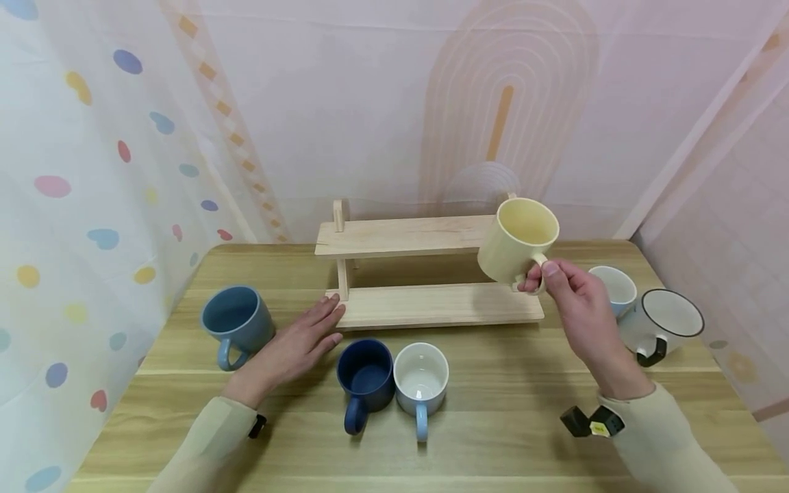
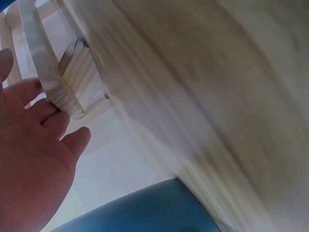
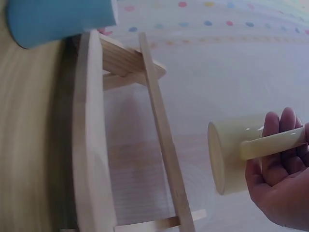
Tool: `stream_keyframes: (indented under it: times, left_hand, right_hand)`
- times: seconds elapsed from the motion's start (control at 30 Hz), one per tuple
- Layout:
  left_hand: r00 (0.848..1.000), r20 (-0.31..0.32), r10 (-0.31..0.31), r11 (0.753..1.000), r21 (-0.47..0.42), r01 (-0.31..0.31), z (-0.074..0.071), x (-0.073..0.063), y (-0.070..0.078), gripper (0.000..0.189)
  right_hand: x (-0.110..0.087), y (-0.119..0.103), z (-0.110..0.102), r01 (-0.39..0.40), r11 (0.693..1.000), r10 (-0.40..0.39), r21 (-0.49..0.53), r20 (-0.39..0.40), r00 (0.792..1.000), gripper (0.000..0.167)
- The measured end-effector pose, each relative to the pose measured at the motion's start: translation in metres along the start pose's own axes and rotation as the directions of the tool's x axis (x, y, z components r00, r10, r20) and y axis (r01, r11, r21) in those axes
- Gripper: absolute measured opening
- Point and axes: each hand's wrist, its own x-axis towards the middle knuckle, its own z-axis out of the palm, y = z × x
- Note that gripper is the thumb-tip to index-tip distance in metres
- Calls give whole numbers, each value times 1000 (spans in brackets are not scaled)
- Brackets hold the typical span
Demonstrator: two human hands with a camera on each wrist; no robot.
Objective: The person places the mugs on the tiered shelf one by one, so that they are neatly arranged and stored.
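Note:
My right hand (image 1: 582,308) grips a pale yellow mug (image 1: 514,243) by its handle, holding it in the air over the right end of a two-tier wooden shelf (image 1: 401,236). In the right wrist view the mug (image 3: 229,171) is off the boards, and fingers are curled through its handle. My left hand (image 1: 298,349) rests with extended fingers at the left end of the lower board (image 1: 431,306). The left wrist view has those fingertips against the board's end (image 2: 60,96). Both boards bear no mugs.
In front of the shelf stand a navy mug (image 1: 365,383) and a white-and-light-blue mug (image 1: 422,383), side by side. A teal-blue mug (image 1: 243,325) is left of my left hand. Past my right hand are a light mug (image 1: 616,287) and a white enamel-style mug (image 1: 662,325).

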Motion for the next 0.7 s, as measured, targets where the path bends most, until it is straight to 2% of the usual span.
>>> stream_keyframes:
  times: [0.2,0.53,0.7]
  left_hand:
    - [1000,8,-12,1000,-1,12,0,-1,1,60]
    - [999,27,-40,999,-12,40,-2,-2,4,62]
    - [998,40,-51,999,-17,52,-2,-1,5,62]
  right_hand:
    - [18,1,2,18,999,-17,30,-38,999,34]
    - [43,-1,3,-29,1000,30,6,-71,997,32]
    - [54,-1,6,-40,998,43,41,-90,995,32]
